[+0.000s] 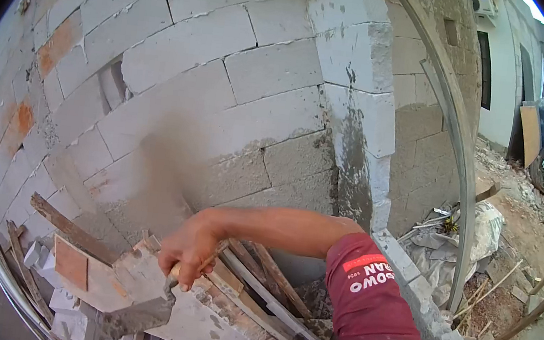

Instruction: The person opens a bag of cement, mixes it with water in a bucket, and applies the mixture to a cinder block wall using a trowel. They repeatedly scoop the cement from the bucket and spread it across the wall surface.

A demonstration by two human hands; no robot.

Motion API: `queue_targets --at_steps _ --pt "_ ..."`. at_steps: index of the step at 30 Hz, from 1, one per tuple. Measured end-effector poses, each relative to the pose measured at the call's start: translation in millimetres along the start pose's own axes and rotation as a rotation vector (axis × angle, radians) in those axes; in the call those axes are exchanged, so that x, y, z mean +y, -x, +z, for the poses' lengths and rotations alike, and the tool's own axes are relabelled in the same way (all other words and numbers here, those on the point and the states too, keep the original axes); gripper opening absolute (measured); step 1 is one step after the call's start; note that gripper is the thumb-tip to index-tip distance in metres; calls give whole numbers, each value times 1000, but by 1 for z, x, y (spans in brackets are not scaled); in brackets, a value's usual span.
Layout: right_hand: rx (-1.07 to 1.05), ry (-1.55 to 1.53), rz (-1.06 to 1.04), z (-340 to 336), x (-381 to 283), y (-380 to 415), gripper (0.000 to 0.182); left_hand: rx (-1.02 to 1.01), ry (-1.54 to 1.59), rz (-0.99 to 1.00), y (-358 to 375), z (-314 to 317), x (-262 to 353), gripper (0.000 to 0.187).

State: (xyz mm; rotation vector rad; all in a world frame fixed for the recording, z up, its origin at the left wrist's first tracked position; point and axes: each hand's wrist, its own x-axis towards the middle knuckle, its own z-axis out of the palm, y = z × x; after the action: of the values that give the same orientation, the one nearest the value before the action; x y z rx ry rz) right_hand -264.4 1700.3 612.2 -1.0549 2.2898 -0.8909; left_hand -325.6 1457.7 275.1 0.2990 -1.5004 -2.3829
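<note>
My right hand (190, 252) is closed around the wooden handle of a trowel (138, 315), low in the middle of the view. The grey blade hangs down to the left of the hand, above boards and a mortar-spotted sheet (198, 327). A brown-grey blur (168, 157), which looks like mortar in motion, shows in front of the block wall (185, 101). Wet grey patches mark the wall's lower blocks and the corner column (357, 136). My left hand is out of view.
Wooden planks (71, 227) and stacked pale blocks (74, 315) lie at the lower left. A long curved-looking beam (462, 146) stands right of the column. Beyond the low block wall (431, 312) are white sacks (485, 230), sticks and rubble.
</note>
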Motion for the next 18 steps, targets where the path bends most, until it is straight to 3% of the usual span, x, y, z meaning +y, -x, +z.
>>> queue_targets --at_steps 3,4,5,7,8,9,11,13,14,15,17,18 --pt "438 -105 -148 -80 6 113 27 14 46 42 -11 48 -13 23" --pt "706 -150 -225 -104 20 166 25 27 75 56 -15 66 -19 22" --pt "942 -302 -513 -119 56 216 22 51 84 88 -27 69 -16 21" --pt "1312 -982 -1185 -73 201 220 17 110 37 123 -36 39 -11 20" --pt "1688 -1183 -1001 8 268 192 17 114 14 103 -29 31 -20 20" --pt "1702 -1417 -832 105 329 157 18 100 21 77 -24 41 -35 19" --pt "1502 -1728 -745 282 358 74 18 92 4 61 -28 39 -49 18" --pt "1155 -2213 -502 369 337 26 11 102 -94 58 -33 -13 -40 17" --pt "952 -2261 -280 385 321 15 13 92 -138 43 -34 -35 -37 16" --pt "972 -2297 -267 399 302 4 13 85 -183 19 -30 -61 -36 15" --pt "725 -1722 312 392 252 -19 18 63 -248 -39 -21 -104 -33 14" --pt "644 -1575 348 395 235 -29 20 53 -271 -74 -14 -123 -33 14"
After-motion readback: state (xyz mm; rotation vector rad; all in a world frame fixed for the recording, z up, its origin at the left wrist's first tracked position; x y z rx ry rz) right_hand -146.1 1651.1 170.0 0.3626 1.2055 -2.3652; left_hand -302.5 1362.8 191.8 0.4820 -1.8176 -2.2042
